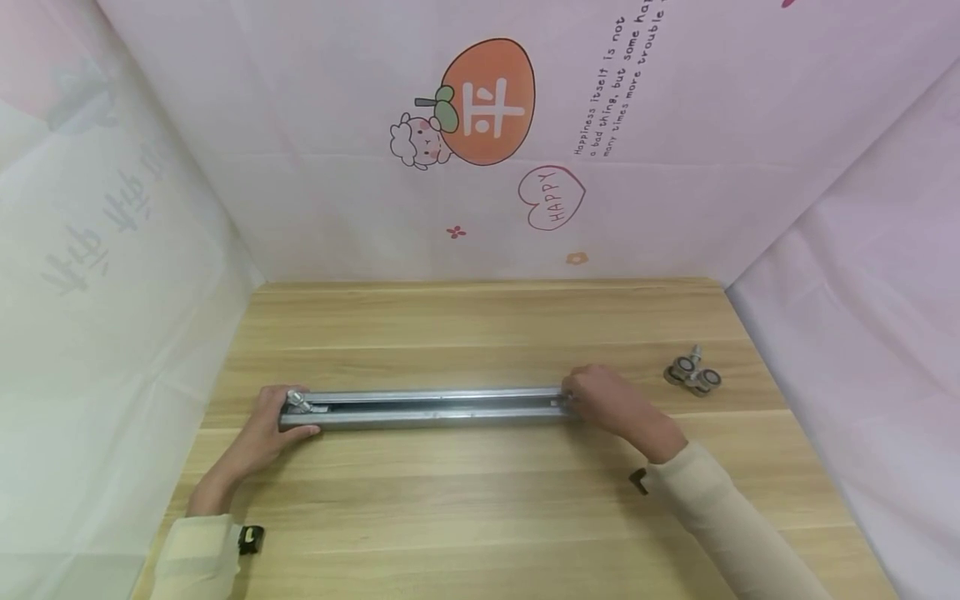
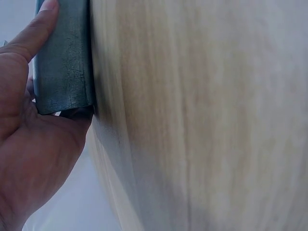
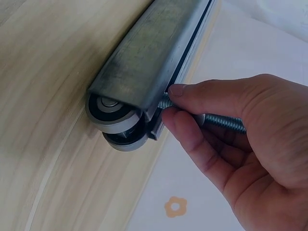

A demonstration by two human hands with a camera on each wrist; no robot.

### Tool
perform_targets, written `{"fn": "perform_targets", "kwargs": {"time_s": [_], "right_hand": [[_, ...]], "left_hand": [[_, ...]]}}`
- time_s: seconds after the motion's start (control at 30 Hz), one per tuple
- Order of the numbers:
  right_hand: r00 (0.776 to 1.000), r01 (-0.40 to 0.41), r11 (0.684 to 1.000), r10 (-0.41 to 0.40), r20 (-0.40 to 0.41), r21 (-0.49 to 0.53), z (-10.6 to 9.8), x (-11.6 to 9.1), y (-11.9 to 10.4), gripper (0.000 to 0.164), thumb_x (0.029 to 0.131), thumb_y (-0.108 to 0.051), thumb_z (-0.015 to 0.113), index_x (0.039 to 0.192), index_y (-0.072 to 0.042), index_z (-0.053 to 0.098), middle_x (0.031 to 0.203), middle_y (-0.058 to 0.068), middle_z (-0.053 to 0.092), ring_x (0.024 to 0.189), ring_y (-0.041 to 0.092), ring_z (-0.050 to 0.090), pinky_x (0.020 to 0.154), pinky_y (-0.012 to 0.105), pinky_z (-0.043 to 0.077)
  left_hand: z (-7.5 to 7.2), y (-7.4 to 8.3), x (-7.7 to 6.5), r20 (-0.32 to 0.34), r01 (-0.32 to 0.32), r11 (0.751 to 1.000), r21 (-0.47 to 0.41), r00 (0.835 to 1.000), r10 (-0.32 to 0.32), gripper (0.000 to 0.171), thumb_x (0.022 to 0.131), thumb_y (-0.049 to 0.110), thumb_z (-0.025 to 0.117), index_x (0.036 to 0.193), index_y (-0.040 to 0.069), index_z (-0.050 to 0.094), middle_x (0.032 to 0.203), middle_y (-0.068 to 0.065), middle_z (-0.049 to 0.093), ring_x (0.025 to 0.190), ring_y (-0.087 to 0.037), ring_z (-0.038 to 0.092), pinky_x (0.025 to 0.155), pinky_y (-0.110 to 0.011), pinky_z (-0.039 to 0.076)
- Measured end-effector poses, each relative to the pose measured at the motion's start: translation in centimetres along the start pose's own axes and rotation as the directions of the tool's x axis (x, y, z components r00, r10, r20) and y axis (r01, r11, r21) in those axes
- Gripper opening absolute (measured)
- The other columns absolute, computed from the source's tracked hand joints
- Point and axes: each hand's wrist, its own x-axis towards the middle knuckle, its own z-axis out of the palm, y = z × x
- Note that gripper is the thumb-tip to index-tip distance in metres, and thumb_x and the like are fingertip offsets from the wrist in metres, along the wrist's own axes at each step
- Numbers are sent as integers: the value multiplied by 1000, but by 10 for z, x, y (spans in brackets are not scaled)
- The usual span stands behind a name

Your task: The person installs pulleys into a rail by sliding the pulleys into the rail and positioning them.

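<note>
A slotted metal track (image 1: 442, 414) lies crosswise on the wooden table. My left hand (image 1: 258, 429) grips its left end, thumb along the near side and fingers round the far side. Out of the slot beside that hand sticks a bolt (image 1: 299, 402). At the other end, my right hand (image 1: 609, 404) pinches the threaded bolt (image 3: 225, 123) of a roller carriage between thumb and fingers. In the right wrist view, the carriage's wheels (image 3: 113, 115) sit at the track's open end, partly inside and partly sticking out. The bolt runs out through the slot.
A second roller carriage (image 1: 705, 381) with its bolt lies on the table (image 1: 465, 508), right of the track. Printed white sheets (image 1: 337, 217) hang behind the table and along both sides.
</note>
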Motion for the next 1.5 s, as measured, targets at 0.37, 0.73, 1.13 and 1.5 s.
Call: {"fn": "perform_targets", "kwargs": {"time_s": [0.37, 0.73, 1.13, 1.5], "right_hand": [[997, 64, 997, -65, -38, -33, 5, 9, -10, 14, 81, 1, 67, 78, -11, 73, 71, -3, 66, 59, 3, 53, 56, 19, 50], [989, 126, 992, -128, -70, -30, 11, 19, -18, 12, 82, 0, 68, 76, -9, 73, 68, -3, 64, 57, 4, 52, 54, 20, 50], [991, 120, 992, -122, -60, -38, 12, 26, -29, 13, 82, 1, 67, 74, -8, 71, 66, -2, 62, 56, 6, 50, 52, 19, 48], [990, 136, 989, -138, -29, -61, 12, 33, -36, 14, 84, 0, 66, 75, -8, 73, 66, -2, 63, 55, 4, 50, 51, 16, 46]], "left_hand": [[0, 0, -1, -9, -17, 1000, 5, 1000, 17, 64, 79, 21, 78, 130, -1, 48, 123, -24, 41, 113, -34, 38, 93, -55, 33], [1, 1, 0, -9, -21, 1000, -8, 1000, 21, 64, 79, 20, 78, 131, -2, 48, 124, -25, 41, 114, -35, 38, 94, -57, 33], [0, 1, -1, -10, -17, 1000, 1, 1000, 17, 63, 79, 20, 78, 130, -1, 48, 123, -24, 41, 113, -33, 37, 93, -53, 33], [0, 2, -1, -5, -2, 1000, -4, 1000, 2, 63, 79, 22, 78, 130, -2, 48, 123, -23, 41, 112, -33, 38, 93, -53, 33]]}}
